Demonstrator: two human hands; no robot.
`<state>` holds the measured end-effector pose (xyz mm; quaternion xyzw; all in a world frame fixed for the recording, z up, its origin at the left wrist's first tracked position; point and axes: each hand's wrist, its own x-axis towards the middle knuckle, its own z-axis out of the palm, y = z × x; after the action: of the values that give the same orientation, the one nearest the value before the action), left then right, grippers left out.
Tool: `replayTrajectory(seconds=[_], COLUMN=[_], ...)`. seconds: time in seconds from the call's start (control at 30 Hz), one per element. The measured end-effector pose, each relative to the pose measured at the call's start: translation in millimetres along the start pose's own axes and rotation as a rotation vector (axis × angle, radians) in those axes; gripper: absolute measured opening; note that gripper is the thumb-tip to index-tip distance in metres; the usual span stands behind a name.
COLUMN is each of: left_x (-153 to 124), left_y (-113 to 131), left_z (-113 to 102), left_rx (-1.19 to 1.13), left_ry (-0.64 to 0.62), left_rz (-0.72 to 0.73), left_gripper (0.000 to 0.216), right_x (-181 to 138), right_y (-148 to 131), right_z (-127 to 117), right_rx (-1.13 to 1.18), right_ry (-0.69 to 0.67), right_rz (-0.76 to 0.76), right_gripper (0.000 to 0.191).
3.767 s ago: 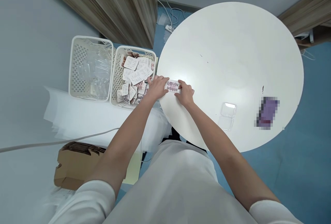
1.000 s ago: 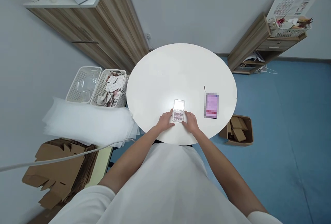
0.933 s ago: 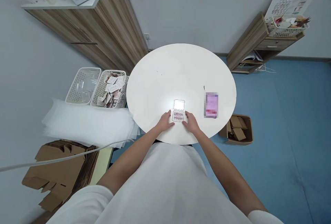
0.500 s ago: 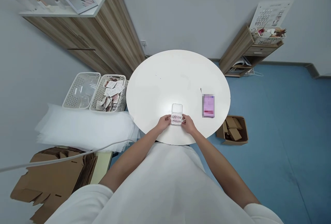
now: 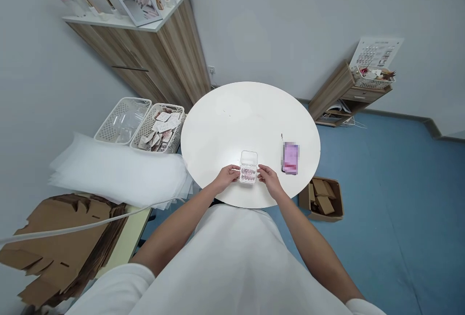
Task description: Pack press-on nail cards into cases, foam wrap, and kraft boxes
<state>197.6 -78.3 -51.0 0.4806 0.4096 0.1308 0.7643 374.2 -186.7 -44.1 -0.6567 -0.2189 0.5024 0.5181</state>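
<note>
Round white table, near edge: clear plastic case, lid open, pink pieces in lower half. Left hand and right hand pinching its two sides, fingers closed on it. Purple item just right. Two white baskets well left.

Two white baskets; purple packet; cardboard box.
</note>
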Motion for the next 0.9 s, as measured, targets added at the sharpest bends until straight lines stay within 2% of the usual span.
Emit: replayTrajectory(seconds=[0.13,0.27,0.37,0.53,0.67,0.9], left_x=[-8,-13,-14,-12,-10,-10], left_y=[2,5,6,5,2,2], left_z=[11,21,26,33,37,40], left_rx=[-0.060,-0.096,-0.152,-0.191,-0.232,-0.268], left_ry=[-0.032,-0.043,-0.037,0.033,0.061,0.075], left_rz=[-0.023,-0.057,-0.058,-0.064,-0.060,-0.049], left_gripper=[0.038,0.039,0.038,0.036,0.033,0.031], right_x=[7,7,3,-5,-9,-21], right_y=[-10,-15,-17,-19,-18,-13], right_z=[-4,-8,-12,-17,-18,-17], right_rx=[0.046,0.012,0.046,0.177,0.196,0.308], right_ry=[-0.082,-0.098,-0.108,-0.183,-0.157,-0.138], right_rz=[0.119,0.049,-0.015,0.016,0.028,0.063], right_gripper=[0.040,0.043,0.037,0.033,0.034,0.046])
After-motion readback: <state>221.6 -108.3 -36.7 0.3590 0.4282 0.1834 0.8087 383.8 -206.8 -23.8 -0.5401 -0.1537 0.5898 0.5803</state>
